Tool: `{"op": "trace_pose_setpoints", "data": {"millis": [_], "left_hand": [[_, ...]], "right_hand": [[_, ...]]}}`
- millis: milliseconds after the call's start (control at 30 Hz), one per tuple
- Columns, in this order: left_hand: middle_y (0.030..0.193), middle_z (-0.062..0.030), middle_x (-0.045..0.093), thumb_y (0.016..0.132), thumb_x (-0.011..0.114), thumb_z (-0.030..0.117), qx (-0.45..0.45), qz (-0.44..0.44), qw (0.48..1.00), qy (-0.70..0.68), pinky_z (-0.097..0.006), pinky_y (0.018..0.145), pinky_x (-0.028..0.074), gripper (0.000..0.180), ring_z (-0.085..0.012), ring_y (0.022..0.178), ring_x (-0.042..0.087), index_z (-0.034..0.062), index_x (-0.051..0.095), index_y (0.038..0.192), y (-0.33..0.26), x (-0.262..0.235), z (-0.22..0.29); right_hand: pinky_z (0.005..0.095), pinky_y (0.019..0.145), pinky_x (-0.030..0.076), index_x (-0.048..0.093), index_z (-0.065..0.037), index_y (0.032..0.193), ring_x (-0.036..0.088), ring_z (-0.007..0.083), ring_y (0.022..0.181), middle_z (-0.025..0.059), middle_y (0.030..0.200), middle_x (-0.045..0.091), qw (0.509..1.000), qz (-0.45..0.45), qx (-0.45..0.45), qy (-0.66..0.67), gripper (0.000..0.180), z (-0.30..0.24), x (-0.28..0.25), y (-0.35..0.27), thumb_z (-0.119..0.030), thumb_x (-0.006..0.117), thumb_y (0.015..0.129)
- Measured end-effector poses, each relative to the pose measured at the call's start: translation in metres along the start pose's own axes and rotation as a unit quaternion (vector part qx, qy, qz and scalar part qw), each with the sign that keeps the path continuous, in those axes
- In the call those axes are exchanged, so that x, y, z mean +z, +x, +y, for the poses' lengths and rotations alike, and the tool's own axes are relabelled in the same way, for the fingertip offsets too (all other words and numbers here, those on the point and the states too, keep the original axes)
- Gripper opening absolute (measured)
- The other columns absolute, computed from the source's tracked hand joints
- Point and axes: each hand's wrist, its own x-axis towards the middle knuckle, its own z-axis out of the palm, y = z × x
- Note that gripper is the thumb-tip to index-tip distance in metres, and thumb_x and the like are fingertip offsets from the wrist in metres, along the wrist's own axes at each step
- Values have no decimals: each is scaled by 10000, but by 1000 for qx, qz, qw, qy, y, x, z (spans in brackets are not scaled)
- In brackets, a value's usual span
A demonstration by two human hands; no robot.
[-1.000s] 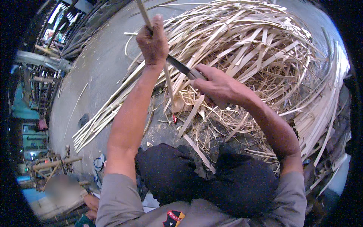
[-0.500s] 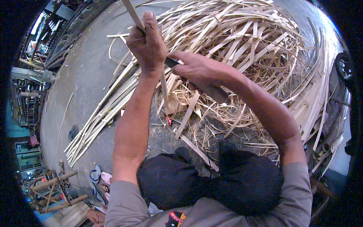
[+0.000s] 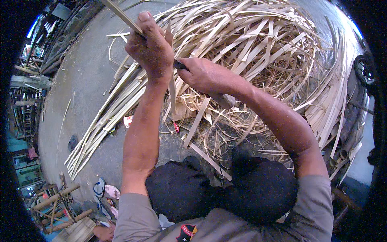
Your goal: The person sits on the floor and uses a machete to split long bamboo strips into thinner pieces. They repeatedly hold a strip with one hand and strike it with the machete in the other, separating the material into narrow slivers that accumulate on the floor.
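Note:
My left hand [image 3: 151, 50] is closed around a long pale bamboo strip [image 3: 122, 15], thumb pointing up. The strip slants out past the upper edge at the left, and a pale length hangs below the fist. Close against the left wrist is my right hand [image 3: 203, 76], wrapped round a knife [image 3: 226, 101]. Its thick brown handle end sticks out below the palm, and a short dark piece of blade shows by the left wrist. The left hand hides the rest of the blade and where it meets the strip.
A big heap of bamboo strips and shavings [image 3: 258, 44] lies ahead. Longer strips [image 3: 107, 117] form a bundle at left, with more strips [image 3: 328, 97] at right. A wheel [image 3: 364, 70] stands far right. Sandals [image 3: 98, 187] and a bamboo frame [image 3: 56, 201] are lower left.
My left hand has shifted slightly left, and the upper part of the strip leans further left. My right hand has moved a little left with the knife.

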Motion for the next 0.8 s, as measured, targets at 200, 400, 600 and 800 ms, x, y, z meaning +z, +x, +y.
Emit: {"op": "trace_pose_setpoints", "data": {"millis": [200, 400, 600, 800], "left_hand": [[501, 21, 422, 1018, 509, 320, -39, -13, 998, -52, -267, 446, 279, 476, -63, 471, 402, 70, 467, 615, -4, -6, 4], [479, 24, 412, 1034, 478, 344, -57, -12, 993, -99, -263, 433, 231, 544, -56, 445, 361, 84, 425, 559, -9, -28, 10], [450, 34, 400, 1027, 479, 376, -60, 0, 996, -70, -260, 435, 229, 570, -55, 431, 343, 78, 434, 543, -3, -56, 21], [476, 36, 412, 1031, 471, 306, -83, -3, 993, -79, -261, 443, 247, 530, -51, 453, 360, 74, 435, 557, -4, -79, 29]], "right_hand": [[437, 582, 514, 529, 5, 1051, 622, 277, 542, 172, 700, 620, 1000, -4, -18, -8, 266, 21, 20, 7, -228, 433, 968], [490, 706, 515, 556, 13, 1060, 664, 386, 742, 236, 775, 641, 998, -28, 44, 28, 310, 34, 49, 5, -256, 436, 965], [516, 788, 512, 546, 7, 1181, 663, 437, 838, 283, 859, 657, 996, -46, 72, 39, 337, 60, 98, 11, -232, 464, 959], [526, 820, 504, 555, -6, 1204, 654, 449, 897, 291, 913, 659, 999, -18, 9, -34, 350, 93, 149, 19, -232, 489, 945]]}}
